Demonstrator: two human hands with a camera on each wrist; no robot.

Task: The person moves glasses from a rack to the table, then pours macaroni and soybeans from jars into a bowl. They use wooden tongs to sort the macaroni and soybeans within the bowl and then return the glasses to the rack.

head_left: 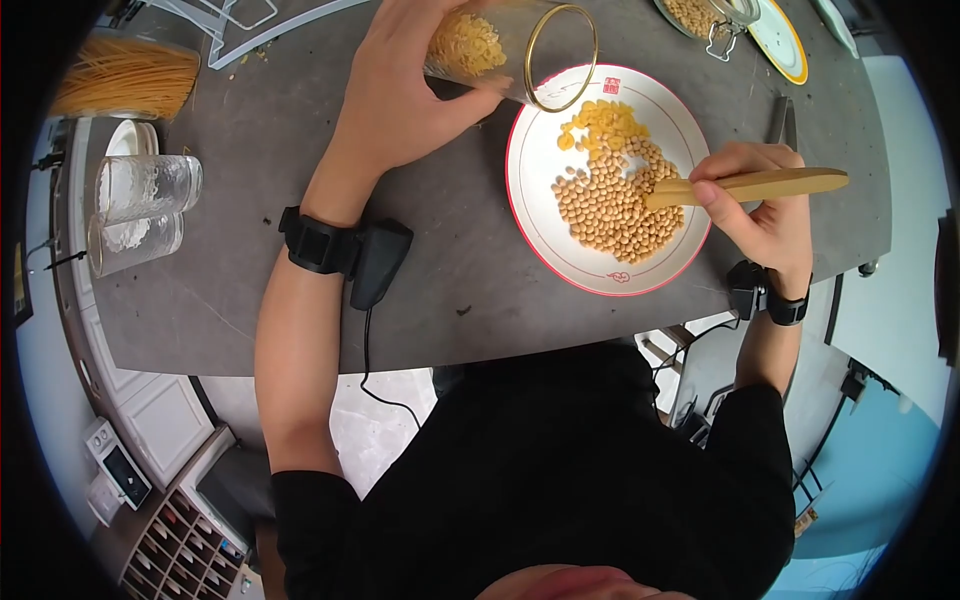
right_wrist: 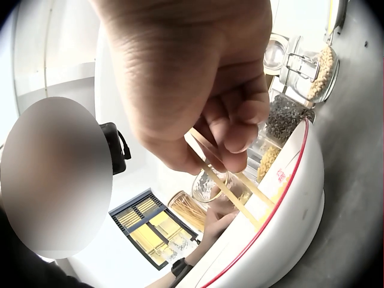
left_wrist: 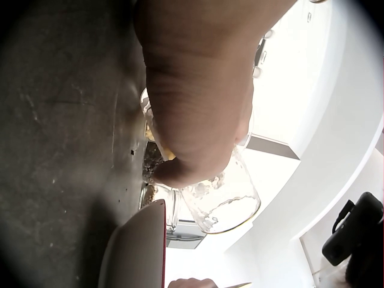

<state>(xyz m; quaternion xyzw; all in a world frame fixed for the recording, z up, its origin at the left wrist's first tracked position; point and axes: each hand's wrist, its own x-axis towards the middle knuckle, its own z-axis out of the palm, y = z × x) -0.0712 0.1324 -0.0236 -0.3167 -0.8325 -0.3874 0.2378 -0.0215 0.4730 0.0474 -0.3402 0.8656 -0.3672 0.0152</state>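
Note:
A white bowl with a red rim holds a spread of pale round beans and a smaller heap of yellow pasta-like pieces on its far side. My left hand grips a gold-rimmed glass jar, tilted on its side, its mouth over the bowl's far left edge. More yellow pieces lie inside the jar. Between thumb and fingers, my right hand pinches wooden tongs, whose tips reach down among the beans. Both tong arms show slightly apart in the right wrist view.
Glass tumblers and a container of spaghetti are at the left. A white rack stands at the back. Far right are a clip-top jar and a yellow-rimmed plate. Dark contents fill another jar.

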